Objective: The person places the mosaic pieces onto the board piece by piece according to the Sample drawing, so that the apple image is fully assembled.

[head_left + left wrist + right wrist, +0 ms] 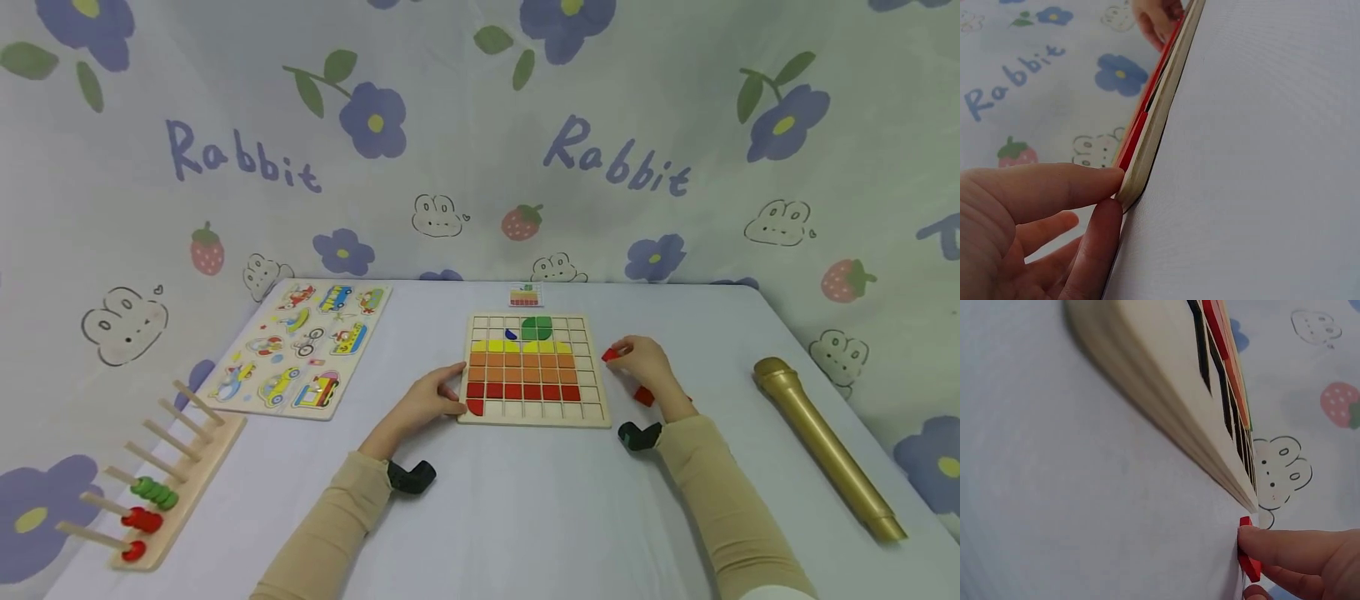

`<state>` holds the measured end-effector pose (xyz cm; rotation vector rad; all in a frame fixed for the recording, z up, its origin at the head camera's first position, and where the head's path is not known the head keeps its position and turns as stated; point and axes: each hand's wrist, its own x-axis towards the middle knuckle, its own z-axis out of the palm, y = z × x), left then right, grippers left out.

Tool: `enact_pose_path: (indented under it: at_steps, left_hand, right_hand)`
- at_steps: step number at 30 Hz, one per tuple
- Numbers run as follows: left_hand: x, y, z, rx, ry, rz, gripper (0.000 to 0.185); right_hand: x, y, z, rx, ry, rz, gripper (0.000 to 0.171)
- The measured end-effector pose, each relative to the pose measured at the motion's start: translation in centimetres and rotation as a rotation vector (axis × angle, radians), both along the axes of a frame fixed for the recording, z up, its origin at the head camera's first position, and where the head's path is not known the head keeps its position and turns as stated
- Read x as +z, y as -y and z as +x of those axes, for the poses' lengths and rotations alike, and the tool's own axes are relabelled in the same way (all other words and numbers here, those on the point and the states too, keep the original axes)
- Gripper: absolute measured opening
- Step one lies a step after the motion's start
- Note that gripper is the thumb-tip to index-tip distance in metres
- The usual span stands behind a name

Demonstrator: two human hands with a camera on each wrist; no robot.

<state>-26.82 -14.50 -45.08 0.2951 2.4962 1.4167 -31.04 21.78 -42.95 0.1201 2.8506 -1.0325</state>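
A wooden grid board (592,412) lies in the middle of the table, part filled with rows of red, orange and yellow tiles and a green and a blue piece on top. My left hand (452,393) rests against its near left corner; in the left wrist view the thumb and a finger of the left hand (1113,195) touch the board's corner (1138,178). My right hand (624,355) is just right of the board and pinches a small red tile (611,355). In the right wrist view the red tile (1249,561) sits under its fingertips. Another red piece (643,397) lies beside that wrist.
A vehicle puzzle board (300,350) lies at the back left. A wooden peg rack (176,467) with green and red rings stands at the front left. A gold tube (825,446) lies at the right. A small picture card (525,294) sits behind the grid board.
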Motion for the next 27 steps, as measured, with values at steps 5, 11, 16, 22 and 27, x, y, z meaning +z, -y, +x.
enact_pose_path:
  at_steps: [5, 11, 16, 22, 27]
  left_hand:
    - [0.1, -0.1, -0.1, 0.008, 0.004, -0.005, 0.074]
    - [0.4, -0.2, 0.2, -0.008, -0.013, -0.006, 0.073]
    - [0.2, -0.1, 0.1, -0.014, -0.027, 0.0, 0.073]
    - [-0.2, 0.0, -0.1, -0.011, -0.028, 0.017, 0.073]
    - [-0.1, 0.0, -0.1, -0.01, -0.023, 0.014, 0.073]
  right_hand:
    - [0.3, 0.7, 0.2, -0.016, -0.033, -0.052, 0.036]
    - [1.7, 4.2, 0.7, 0.003, 0.066, -0.439, 0.037]
    - [2.3, 8.1, 1.8, 0.104, 0.18, -0.614, 0.035]
    - [1.2, 11.9, 3.3, 0.229, 0.177, -0.519, 0.021]
    - [0.3, 13.7, 3.9, 0.315, 0.121, -0.414, 0.01]
